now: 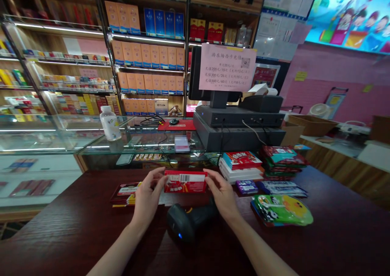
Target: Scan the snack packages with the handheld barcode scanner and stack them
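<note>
Between my two hands a flat red snack box (185, 182) is held by its ends, its white barcode label facing me. My left hand (149, 192) pinches the left end with thumb and fingers. At the opposite end my right hand (222, 194) grips it the same way. A black barcode scanner (186, 222) with a small blue light lies on the dark table just below the box. Left of my left hand is a small pile of red and yellow packets (125, 192), partly covered by that hand.
To the right lie stacked snack boxes (242, 162), red-brown packages (283, 160), purple packets (247, 186) and a green and yellow pouch (282, 210). Behind stand a cash register (240, 126) and a glass display counter (146, 140) with a bottle (110, 123) on it.
</note>
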Available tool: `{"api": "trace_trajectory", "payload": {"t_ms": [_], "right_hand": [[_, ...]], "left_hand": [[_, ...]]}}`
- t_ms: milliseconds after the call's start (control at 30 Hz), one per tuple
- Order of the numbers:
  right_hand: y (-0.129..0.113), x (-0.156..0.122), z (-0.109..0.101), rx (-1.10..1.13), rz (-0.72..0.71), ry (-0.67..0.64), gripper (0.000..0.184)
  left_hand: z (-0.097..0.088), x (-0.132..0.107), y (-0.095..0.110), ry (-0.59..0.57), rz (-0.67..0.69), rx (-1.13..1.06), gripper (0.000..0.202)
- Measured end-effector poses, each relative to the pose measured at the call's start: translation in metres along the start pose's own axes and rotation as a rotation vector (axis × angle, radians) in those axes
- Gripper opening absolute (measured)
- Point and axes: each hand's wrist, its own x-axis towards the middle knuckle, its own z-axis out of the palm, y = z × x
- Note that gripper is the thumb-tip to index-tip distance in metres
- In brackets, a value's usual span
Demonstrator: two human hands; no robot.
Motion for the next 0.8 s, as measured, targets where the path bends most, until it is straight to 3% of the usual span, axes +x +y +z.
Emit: {"api": "trace_trajectory", "payload": {"t_ms": [100, 267, 367, 600, 800], "right_hand": [[-0.001, 0.002, 0.001, 0.048, 0.065, 0.034, 0.038], [0.000, 0.008, -0.004, 0.138, 0.135, 0.090, 0.044], [-0.001, 0.009, -0.006, 0.157, 0.154, 0.083, 0.046], [-0.014, 0.003, -0.002, 0.159, 0.166, 0.020, 0.049], [-0.020, 0.001, 0.000, 0.173, 0.171, -0.007, 0.049]], "left_hand": [[-0.001, 0.002, -0.001, -0.030, 0.037, -0.008, 0.049], [-0.008, 0.005, -0.004, -0.266, 0.265, 0.126, 0.073], [-0.013, 0.006, -0.007, -0.334, 0.365, 0.256, 0.081], [-0.022, 0.005, -0.002, -0.261, 0.456, 0.506, 0.090], [-0.028, 0.006, 0.004, -0.264, 0.676, 0.636, 0.085]]}}
